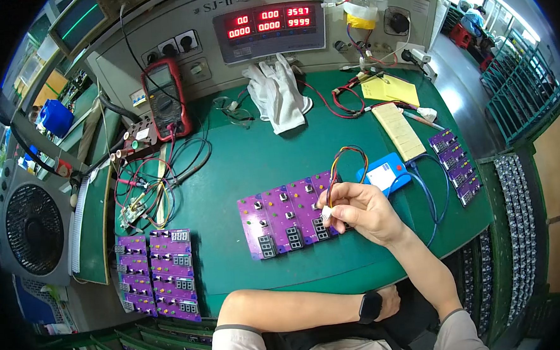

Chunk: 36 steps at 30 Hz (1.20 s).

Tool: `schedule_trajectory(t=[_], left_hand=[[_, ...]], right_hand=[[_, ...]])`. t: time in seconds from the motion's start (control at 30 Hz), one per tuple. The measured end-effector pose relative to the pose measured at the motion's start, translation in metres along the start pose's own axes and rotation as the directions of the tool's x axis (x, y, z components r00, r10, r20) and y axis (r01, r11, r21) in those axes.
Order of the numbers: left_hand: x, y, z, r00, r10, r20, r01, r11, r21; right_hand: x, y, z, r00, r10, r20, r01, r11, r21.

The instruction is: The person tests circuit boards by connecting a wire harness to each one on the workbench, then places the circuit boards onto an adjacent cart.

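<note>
My right hand [367, 213] is pinched on a white plug connector [327, 213], from which red, yellow and black wires [334, 166] loop up and over toward a blue box [384, 174] with a white label. Just under those fingers lies a panel of purple circuit boards [276, 214] with black digit displays, buttons and small coloured LEDs; the hand covers its right end. Whether the plug touches the panel I cannot tell. My left hand [391, 301] rests low near my lap, beyond a black wristwatch [370, 307], its fingers mostly hidden.
More purple boards lie at the left [173, 269] and right [455, 166]. Behind are a red multimeter [165, 95], white gloves [279, 92], a yellow notepad [393, 90] and a bench panel with red readouts [269, 23]. Tangled leads [135, 182] spread at left, beside a fan [34, 219].
</note>
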<state>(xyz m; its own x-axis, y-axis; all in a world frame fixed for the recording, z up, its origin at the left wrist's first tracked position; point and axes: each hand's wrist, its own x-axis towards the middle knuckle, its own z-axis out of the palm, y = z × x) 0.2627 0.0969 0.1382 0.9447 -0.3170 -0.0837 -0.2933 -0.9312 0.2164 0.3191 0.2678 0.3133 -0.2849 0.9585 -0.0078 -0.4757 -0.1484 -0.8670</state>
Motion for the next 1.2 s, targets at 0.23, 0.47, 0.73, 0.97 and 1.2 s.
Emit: schedule_trajectory(t=[0.23, 0.47, 0.73, 0.97, 1.2], left_hand=[[0.040, 0.007, 0.085, 0.995, 0.055, 0.083, -0.056, 0.998, 0.012], [-0.015, -0.006, -0.033, 1.000, 0.021, -0.023, -0.018, 0.995, 0.099], [-0.006, -0.001, -0.027, 0.998, -0.014, 0.069, 0.010, 0.998, 0.067], [-0.006, 0.003, -0.025, 0.994, -0.067, 0.085, 0.061, 0.995, 0.073], [-0.013, 0.005, -0.011, 0.993, -0.034, -0.113, 0.048, 0.991, 0.125]], right_hand=[[0.000, 0.000, -0.003, 0.994, 0.075, 0.080, -0.082, 0.992, 0.092], [0.001, -0.003, 0.000, 0.987, 0.116, 0.111, -0.122, 0.991, 0.054], [-0.002, -0.001, 0.021, 0.991, -0.099, 0.092, 0.134, 0.791, -0.597], [0.001, 0.016, 0.020, 0.862, -0.382, 0.333, 0.438, 0.231, -0.869], [0.002, 0.023, 0.025, 0.854, -0.432, 0.290, 0.399, 0.186, -0.898]])
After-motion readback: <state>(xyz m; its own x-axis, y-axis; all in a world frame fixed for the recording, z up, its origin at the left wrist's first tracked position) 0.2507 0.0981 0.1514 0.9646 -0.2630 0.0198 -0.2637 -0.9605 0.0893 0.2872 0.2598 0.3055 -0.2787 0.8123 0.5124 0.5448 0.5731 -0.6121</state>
